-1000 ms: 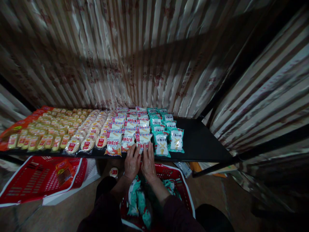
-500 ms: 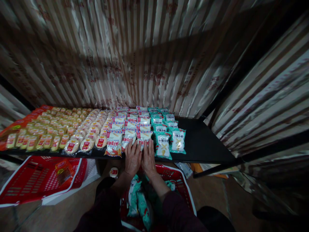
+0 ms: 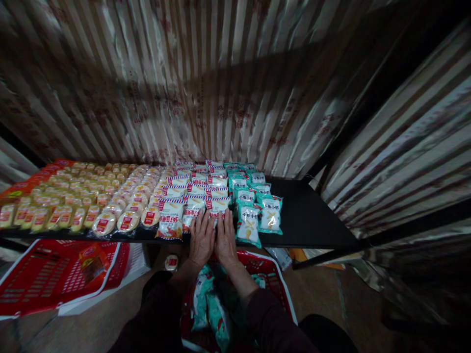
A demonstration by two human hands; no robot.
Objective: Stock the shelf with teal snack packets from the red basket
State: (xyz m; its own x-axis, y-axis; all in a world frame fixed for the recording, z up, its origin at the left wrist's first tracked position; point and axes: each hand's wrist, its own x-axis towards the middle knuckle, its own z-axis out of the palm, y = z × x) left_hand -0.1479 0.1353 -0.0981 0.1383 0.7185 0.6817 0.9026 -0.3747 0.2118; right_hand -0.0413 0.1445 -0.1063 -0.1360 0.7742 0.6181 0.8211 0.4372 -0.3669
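Side by side at the front of a black shelf (image 3: 305,211), my left hand (image 3: 202,238) and my right hand (image 3: 225,238) lie with fingers stretched out flat. Their fingertips rest against the lower part of a white snack bag (image 3: 218,203) with a red-and-blue striped top edge; the left fingers also reach a neighbouring white snack bag (image 3: 193,205). Neither hand is wrapped round anything. More white bags stand in rows behind and to the left. Just right of my right hand is a green snack bag (image 3: 248,223), with more green bags behind it.
Round wrapped cakes (image 3: 128,220), small yellow wrapped cakes (image 3: 61,215) and orange packs (image 3: 14,189) fill the shelf's left. Below my arms is a red basket (image 3: 283,289) holding green bags (image 3: 219,314). Another red basket (image 3: 33,279) lies lower left. A striped curtain (image 3: 206,98) hangs behind.
The view has shifted slightly, so the shelf sits a little further left. Both hands stay in nearly the same place against the white bags, fingers still extended.
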